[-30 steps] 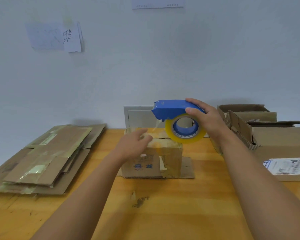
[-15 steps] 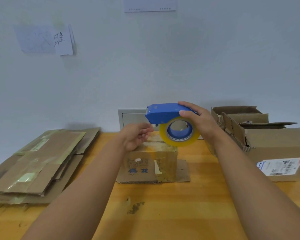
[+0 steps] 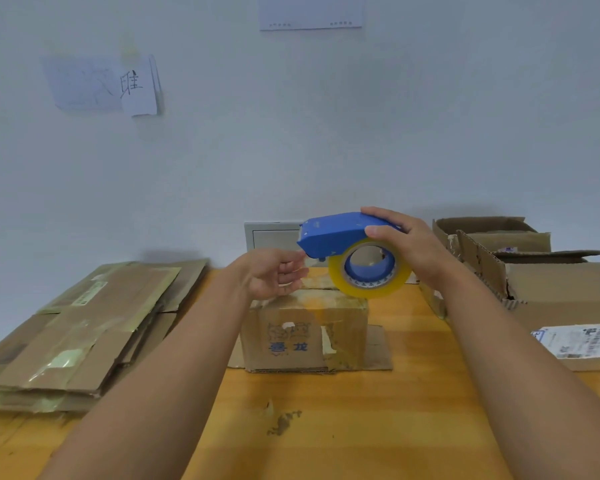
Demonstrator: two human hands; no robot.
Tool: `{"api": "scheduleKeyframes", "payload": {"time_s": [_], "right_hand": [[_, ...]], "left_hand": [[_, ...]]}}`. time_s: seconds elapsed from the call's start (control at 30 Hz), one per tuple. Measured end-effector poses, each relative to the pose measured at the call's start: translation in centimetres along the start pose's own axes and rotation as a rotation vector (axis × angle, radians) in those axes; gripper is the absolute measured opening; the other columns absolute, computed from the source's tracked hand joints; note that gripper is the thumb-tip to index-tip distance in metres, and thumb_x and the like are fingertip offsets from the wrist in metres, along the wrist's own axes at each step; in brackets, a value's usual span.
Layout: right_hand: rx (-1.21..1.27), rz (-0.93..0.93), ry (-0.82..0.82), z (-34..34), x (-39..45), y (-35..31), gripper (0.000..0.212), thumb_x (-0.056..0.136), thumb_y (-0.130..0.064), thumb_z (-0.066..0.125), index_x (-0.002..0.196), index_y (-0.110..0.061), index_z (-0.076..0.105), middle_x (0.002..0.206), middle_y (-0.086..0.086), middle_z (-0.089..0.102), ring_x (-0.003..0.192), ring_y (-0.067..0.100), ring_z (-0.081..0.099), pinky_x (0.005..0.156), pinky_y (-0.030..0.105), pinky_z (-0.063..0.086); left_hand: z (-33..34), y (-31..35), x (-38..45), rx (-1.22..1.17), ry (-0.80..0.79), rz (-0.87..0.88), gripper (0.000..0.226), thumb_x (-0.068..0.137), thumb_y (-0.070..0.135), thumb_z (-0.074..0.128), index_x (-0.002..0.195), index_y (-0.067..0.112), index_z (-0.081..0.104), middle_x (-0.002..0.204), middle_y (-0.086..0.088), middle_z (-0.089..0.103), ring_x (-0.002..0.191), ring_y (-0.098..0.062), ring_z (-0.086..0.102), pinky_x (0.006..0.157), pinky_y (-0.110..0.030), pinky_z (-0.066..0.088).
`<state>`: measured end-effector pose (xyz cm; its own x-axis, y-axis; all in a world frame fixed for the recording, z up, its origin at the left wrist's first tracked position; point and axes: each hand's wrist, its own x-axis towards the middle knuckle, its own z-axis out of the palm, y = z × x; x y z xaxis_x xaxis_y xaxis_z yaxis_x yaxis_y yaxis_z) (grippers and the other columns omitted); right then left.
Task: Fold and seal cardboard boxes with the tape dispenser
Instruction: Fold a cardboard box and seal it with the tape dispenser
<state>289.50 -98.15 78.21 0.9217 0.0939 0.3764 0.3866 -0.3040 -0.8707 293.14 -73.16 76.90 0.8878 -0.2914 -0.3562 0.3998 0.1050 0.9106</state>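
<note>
Your right hand (image 3: 413, 251) wraps over the top of the blue tape dispenser (image 3: 336, 235), with the thumb on its near side and the other fingers curled over the back. You hold it up in the air, just above the small box (image 3: 305, 334). The yellow tape roll (image 3: 369, 268) hangs under the blue part, very near the box top; I cannot tell if it touches.

Your left hand (image 3: 274, 275) is at the front tip of the dispenser, palm turned up, fingers curled in. It may be pinching the loose end of the tape, but the tape is see-through, so I cannot tell.

The small box stands in the middle of the wooden table (image 3: 361, 427), flaps down flat at the bottom. It looks light and a bit soft and worn, so press gently or it could slide or squash. Hold it by its sides. The tape is thin and sticky and can curl onto itself, so keep it tight.

Flat cardboard (image 3: 84, 334) is piled on your left. Bigger open boxes (image 3: 551, 292) sit on your right.
</note>
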Motion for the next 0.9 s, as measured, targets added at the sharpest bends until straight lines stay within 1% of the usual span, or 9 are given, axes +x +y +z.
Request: {"api": "scheduleKeyframes", "payload": {"time_s": [0.07, 0.17, 0.23, 0.33, 0.43, 0.53, 0.67, 0.73, 0.9], "right_hand": [[-0.009, -0.001, -0.002, 0.1, 0.1, -0.1, 0.035, 0.095, -0.032, 0.063, 0.130, -0.034, 0.063, 0.124, -0.017, 0.059, 0.108, 0.007, 0.060, 0.083, 0.019, 0.050], [-0.022, -0.006, -0.002, 0.0, 0.2, -0.4, 0.035, 0.094, -0.032, 0.063, 0.130, -0.034, 0.063, 0.122, -0.018, 0.060, 0.104, 0.007, 0.061, 0.078, 0.015, 0.052], [-0.045, -0.012, -0.011, -0.3, 0.3, -1.0, 0.035, 0.093, -0.033, 0.064, 0.128, -0.036, 0.062, 0.121, -0.020, 0.059, 0.101, 0.003, 0.062, 0.076, 0.011, 0.051], [-0.075, -0.023, -0.031, -0.8, 0.7, -1.7, 0.036, 0.092, -0.034, 0.067, 0.127, -0.035, 0.063, 0.121, -0.021, 0.060, 0.099, -0.006, 0.062, 0.075, 0.007, 0.050], [-0.104, -0.020, -0.042, -1.1, 1.1, -2.5, 0.038, 0.091, -0.034, 0.068, 0.129, -0.034, 0.064, 0.120, -0.021, 0.061, 0.102, 0.001, 0.062, 0.074, 0.009, 0.050], [-0.155, -0.024, -0.080, -1.2, 1.5, -3.3, 0.042, 0.089, -0.039, 0.069, 0.131, -0.035, 0.063, 0.121, -0.021, 0.060, 0.105, 0.003, 0.060, 0.077, 0.013, 0.049], [-0.167, -0.030, -0.132, -0.7, 2.1, -4.1, 0.041, 0.089, -0.034, 0.071, 0.129, -0.034, 0.065, 0.121, -0.022, 0.061, 0.098, -0.011, 0.061, 0.072, 0.005, 0.047], [-0.172, -0.024, -0.143, -0.7, 2.2, -4.2, 0.040, 0.089, -0.032, 0.072, 0.128, -0.033, 0.066, 0.121, -0.022, 0.061, 0.096, -0.014, 0.060, 0.072, 0.003, 0.046], [-0.238, -0.002, -0.150, -0.8, 2.0, -4.3, 0.039, 0.090, -0.033, 0.070, 0.128, -0.034, 0.065, 0.122, -0.022, 0.060, 0.101, -0.005, 0.060, 0.072, 0.007, 0.048]], "left_hand": [[0.1, 0.1, 0.0, -0.034, 0.011, 0.032, 0.004, 0.095, 0.005, 0.060, 0.098, 0.007, 0.063, 0.078, -0.004, 0.062, 0.090, -0.021, 0.068, 0.079, -0.031, 0.052], [0.2, 0.3, 0.0, -0.036, 0.028, 0.097, 0.009, 0.094, -0.001, 0.058, 0.102, 0.003, 0.061, 0.083, -0.008, 0.061, 0.076, -0.017, 0.066, 0.068, -0.025, 0.056], [0.3, 0.7, -0.2, -0.013, 0.044, 0.141, 0.009, 0.094, -0.003, 0.057, 0.099, 0.002, 0.062, 0.080, -0.008, 0.060, 0.068, -0.015, 0.060, 0.064, -0.022, 0.055], [0.3, 1.3, -0.3, 0.013, 0.085, 0.198, 0.010, 0.094, -0.005, 0.055, 0.094, 0.002, 0.063, 0.079, -0.008, 0.060, 0.066, -0.013, 0.057, 0.064, -0.020, 0.053], [0.1, 1.8, -0.4, 0.048, 0.106, 0.231, 0.012, 0.096, -0.005, 0.054, 0.096, 0.003, 0.063, 0.085, -0.009, 0.060, 0.068, -0.013, 0.057, 0.063, -0.019, 0.053], [-0.3, 2.0, -0.7, 0.077, 0.121, 0.256, 0.013, 0.096, -0.005, 0.053, 0.096, 0.003, 0.063, 0.086, -0.009, 0.060, 0.068, -0.013, 0.058, 0.060, -0.018, 0.054], [-1.3, 2.1, -1.2, 0.111, 0.167, 0.272, 0.013, 0.096, -0.005, 0.055, 0.090, 0.003, 0.063, 0.081, -0.008, 0.060, 0.067, -0.014, 0.058, 0.059, -0.018, 0.054], [-2.3, 2.1, -1.6, 0.119, 0.204, 0.277, 0.010, 0.096, -0.003, 0.057, 0.090, 0.002, 0.064, 0.082, -0.008, 0.060, 0.068, -0.014, 0.057, 0.060, -0.018, 0.055], [-5.6, 1.3, -2.6, 0.152, 0.313, 0.315, 0.009, 0.096, -0.003, 0.056, 0.090, 0.000, 0.062, 0.081, -0.010, 0.057, 0.069, -0.015, 0.055, 0.060, -0.018, 0.054]]}}
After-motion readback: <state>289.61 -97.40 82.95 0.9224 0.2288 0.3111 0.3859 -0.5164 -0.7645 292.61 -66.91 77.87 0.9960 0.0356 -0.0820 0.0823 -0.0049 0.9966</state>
